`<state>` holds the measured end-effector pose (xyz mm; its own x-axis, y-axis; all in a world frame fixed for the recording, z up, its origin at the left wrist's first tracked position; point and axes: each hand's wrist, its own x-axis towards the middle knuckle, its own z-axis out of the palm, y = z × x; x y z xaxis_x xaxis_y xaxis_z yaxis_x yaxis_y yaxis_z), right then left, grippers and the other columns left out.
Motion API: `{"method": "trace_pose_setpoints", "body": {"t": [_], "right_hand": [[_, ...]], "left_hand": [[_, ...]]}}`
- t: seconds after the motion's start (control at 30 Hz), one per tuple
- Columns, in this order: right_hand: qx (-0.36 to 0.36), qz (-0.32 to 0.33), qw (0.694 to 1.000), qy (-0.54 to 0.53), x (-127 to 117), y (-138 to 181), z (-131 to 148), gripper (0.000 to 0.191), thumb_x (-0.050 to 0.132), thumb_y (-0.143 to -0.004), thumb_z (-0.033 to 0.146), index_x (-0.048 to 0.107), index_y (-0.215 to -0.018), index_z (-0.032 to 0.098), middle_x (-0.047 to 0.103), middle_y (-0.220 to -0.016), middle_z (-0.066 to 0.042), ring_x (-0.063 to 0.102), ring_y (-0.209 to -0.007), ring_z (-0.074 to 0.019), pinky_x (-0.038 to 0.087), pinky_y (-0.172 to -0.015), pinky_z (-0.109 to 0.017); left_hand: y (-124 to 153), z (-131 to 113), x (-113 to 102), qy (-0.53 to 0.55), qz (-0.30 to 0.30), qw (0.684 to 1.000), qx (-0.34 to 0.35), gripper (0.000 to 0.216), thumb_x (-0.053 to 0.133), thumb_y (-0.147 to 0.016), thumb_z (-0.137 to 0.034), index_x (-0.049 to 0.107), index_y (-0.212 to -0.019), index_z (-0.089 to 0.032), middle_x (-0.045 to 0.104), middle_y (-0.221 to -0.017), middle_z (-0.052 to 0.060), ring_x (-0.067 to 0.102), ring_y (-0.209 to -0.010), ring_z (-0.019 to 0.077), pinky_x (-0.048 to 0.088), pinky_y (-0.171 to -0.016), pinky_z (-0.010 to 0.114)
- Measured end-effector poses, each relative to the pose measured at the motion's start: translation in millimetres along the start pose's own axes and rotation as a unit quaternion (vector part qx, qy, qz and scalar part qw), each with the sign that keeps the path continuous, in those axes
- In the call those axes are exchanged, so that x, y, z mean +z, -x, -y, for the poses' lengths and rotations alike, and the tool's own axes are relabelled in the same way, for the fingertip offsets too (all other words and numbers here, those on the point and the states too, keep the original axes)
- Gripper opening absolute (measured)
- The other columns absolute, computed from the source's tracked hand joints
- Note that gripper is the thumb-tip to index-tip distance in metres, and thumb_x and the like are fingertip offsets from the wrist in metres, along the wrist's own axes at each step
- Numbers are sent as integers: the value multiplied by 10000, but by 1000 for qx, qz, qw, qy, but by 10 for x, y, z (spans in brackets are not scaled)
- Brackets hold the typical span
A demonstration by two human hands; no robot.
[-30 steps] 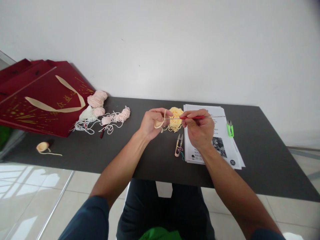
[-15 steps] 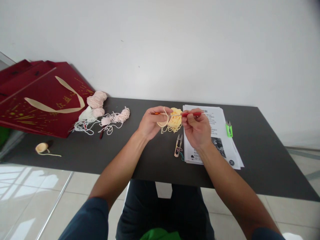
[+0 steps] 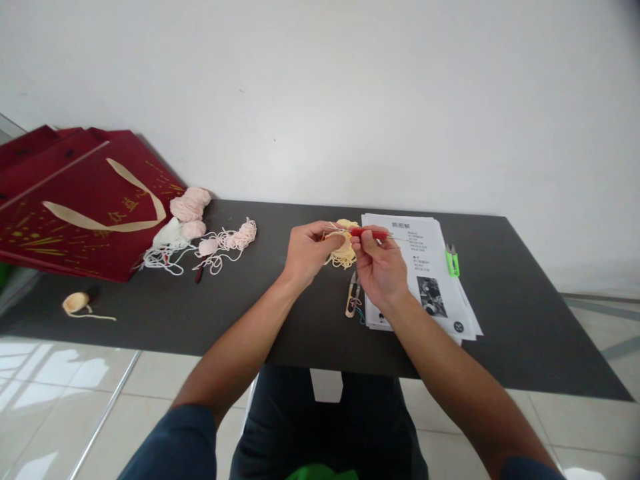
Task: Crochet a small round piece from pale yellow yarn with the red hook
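A crochet hook with a red handle [image 3: 369, 233] is pinched in the fingers of my right hand [image 3: 384, 270], its metal shaft pointing left. My left hand [image 3: 309, 250] is closed on pale yellow yarn [image 3: 342, 244], at the hook's tip; its fingers partly hide the yarn and the tip. On the table just behind the hands lies a yellow yarn skein [image 3: 344, 261], mostly covered by them. Below my right hand are thread snips [image 3: 351, 297] with a pale handle, beside the papers.
Printed sheets [image 3: 425, 267] lie under my right forearm, with green thread snips [image 3: 453, 261] on their right edge. Dark red gift bags [image 3: 95, 207] lean at the left, near pink yarn balls [image 3: 190, 203] and white yarn [image 3: 170, 235]. A small cream crocheted piece [image 3: 77, 302] sits front left.
Both hands have drawn closer together, the right one moving left with the hook. The yarn loop that hung at my left thumb now shows as a rounder shape between the hands. The view has shifted slightly.
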<state>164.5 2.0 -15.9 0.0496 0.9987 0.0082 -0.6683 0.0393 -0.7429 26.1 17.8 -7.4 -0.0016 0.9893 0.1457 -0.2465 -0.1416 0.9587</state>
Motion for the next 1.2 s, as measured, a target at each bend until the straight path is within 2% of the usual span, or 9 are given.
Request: {"method": "trace_pose_setpoints", "body": {"t": [0.13, 0.3, 0.37, 0.73, 1.0, 1.2], "right_hand": [[3, 0, 1000, -13, 10, 11, -6, 192, 901, -767, 272, 740, -864, 233, 812, -865, 34, 737, -724, -41, 635, -725, -101], [-4, -16, 1000, 12, 43, 49, -57, 173, 875, -797, 288, 733, -883, 242, 807, -908, 31, 738, -763, -54, 649, -769, -140], [-8, -19, 1000, 16, 49, 56, -69, 174, 869, -805, 293, 727, -890, 238, 805, -912, 26, 734, -768, -55, 644, -779, -140], [-44, -8, 998, 47, 49, 50, -57, 169, 842, -828, 315, 701, -900, 253, 799, -915, 25, 699, -748, -77, 618, -731, -199], [-84, -7, 995, 61, 104, 85, -25, 182, 853, -809, 296, 685, -869, 257, 796, -878, 27, 666, -691, -87, 565, -654, -218], [-93, -8, 994, 62, 100, 62, -10, 197, 860, -795, 289, 674, -852, 259, 787, -878, 31, 647, -696, -86, 549, -654, -220]], "left_hand": [[9, -5, 16, -6, -6, 1000, -9, 122, 791, -699, -177, 825, -816, -177, 782, -854, 47, 663, -747, 142, 513, -672, 255], [37, -2, 31, 14, -42, 999, -15, 401, 777, -668, -136, 814, -1063, -198, 695, -778, -21, 579, -639, 86, 475, -628, 228], [48, 0, 41, 25, -43, 999, -10, 449, 776, -669, -134, 798, -1112, -210, 648, -758, -42, 550, -620, 71, 461, -613, 218], [73, 13, 63, 35, -53, 998, -1, 464, 803, -695, -180, 779, -1158, -207, 664, -785, -31, 564, -645, 71, 474, -627, 215], [87, 10, 56, -20, -73, 997, 26, 441, 749, -709, -173, 776, -1148, -205, 608, -779, -38, 519, -626, 72, 452, -603, 209], [104, 11, 40, -39, -79, 994, 59, 425, 713, -727, -131, 788, -1137, -215, 628, -812, -19, 541, -680, 86, 464, -641, 219]]}}
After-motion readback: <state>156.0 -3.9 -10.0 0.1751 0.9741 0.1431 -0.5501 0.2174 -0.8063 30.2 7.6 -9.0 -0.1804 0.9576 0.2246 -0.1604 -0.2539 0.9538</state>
